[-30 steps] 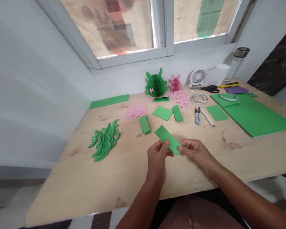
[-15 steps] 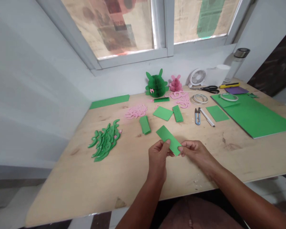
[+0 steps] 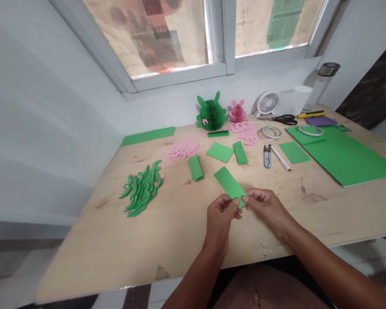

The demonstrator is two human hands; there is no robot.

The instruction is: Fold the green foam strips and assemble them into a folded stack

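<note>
Between my two hands is a narrow green paper rectangle, tilted with its far end up and to the left. My left hand pinches its near edge, thumb on top. At the near right corner, my right hand grips the same paper between thumb and fingers. Just beyond lie a folded green paper, a flat green paper piece and another folded green paper. To the left is a pile of green curved cut-outs.
Pink cut-outs lie mid-table. Along the wall stand a green paper figure, a pink one, a small fan and a bottle. Blue snips, a white pen, tape rolls and green sheets lie right.
My left hand has slid along the paper toward its near right end, close to my right hand. More of the paper's far part is now uncovered.
</note>
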